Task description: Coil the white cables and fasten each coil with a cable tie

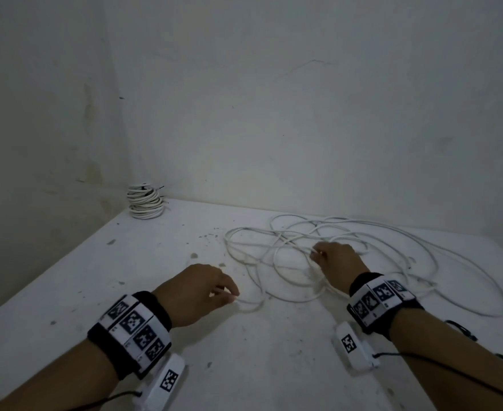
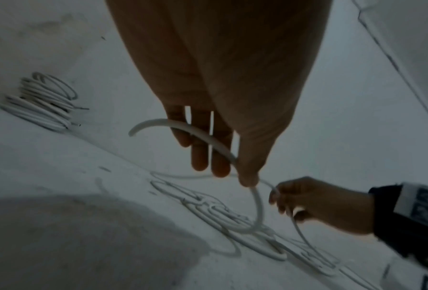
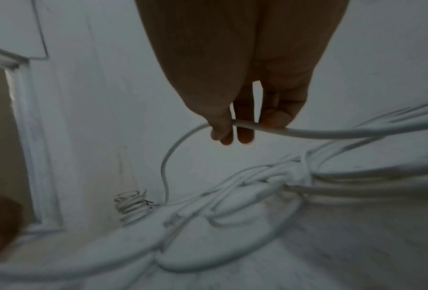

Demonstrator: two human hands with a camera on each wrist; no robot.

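A long white cable (image 1: 398,250) lies in loose tangled loops on the white table (image 1: 66,277), centre to right. My left hand (image 1: 205,289) pinches the cable near its free end (image 2: 133,133) between thumb and fingers (image 2: 200,157), just above the table. My right hand (image 1: 330,256) grips another stretch of the same cable (image 3: 307,133) over the middle of the tangle. In the left wrist view the right hand (image 2: 314,204) shows holding a strand. A stack of finished coils (image 1: 144,201) with dark ties sits in the far left corner.
Walls close off the table at the back and left. The coil stack (image 2: 41,102) stands against the corner. Dark specks dot the table near its middle. Bare table lies in front of my hands and to the left.
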